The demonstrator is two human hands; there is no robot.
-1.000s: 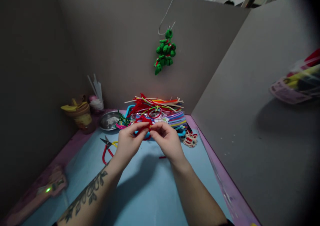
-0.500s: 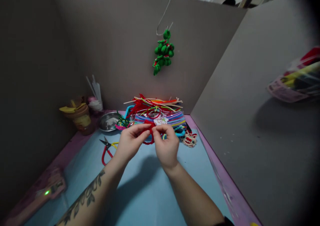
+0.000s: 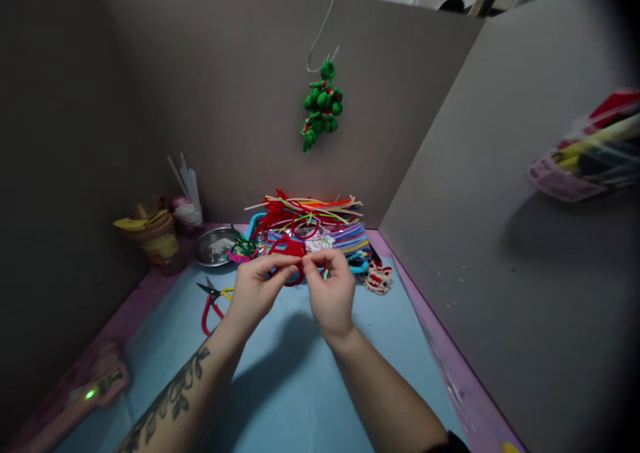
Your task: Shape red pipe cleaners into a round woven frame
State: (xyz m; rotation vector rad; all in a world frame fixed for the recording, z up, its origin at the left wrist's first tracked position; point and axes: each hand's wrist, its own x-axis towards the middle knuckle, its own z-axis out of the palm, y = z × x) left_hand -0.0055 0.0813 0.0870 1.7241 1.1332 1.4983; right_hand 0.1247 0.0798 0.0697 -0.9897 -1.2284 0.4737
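Note:
Between my two hands, above the blue mat, is a red pipe-cleaner piece [image 3: 294, 247] with loops standing up and hanging down. My left hand [image 3: 261, 289] pinches it from the left, thumb against fingers. From the right, my right hand [image 3: 331, 289] pinches it too, the fingertips of both hands almost meeting. The exact spot they grip is partly hidden by the fingers. Scissors [image 3: 214, 298] with red and yellow handles lie on the mat to the left of my left wrist. Behind the hands, a blue tray [image 3: 257, 223] holds many coloured pipe cleaners [image 3: 315, 206].
A metal bowl [image 3: 215, 247] and a terracotta pot [image 3: 157, 239] stand back left. A pink glue gun [image 3: 103, 379] with a green light lies front left. A lion-face piece [image 3: 377, 278] sits right of the tray. Green bells-like work [image 3: 323, 106] hangs from a wire; a pink basket [image 3: 565, 178] hangs right.
The red piece has turned between my fingers, so a loop now shows further left. My hands stay pinched nearly in place; the whole view has shifted slightly.

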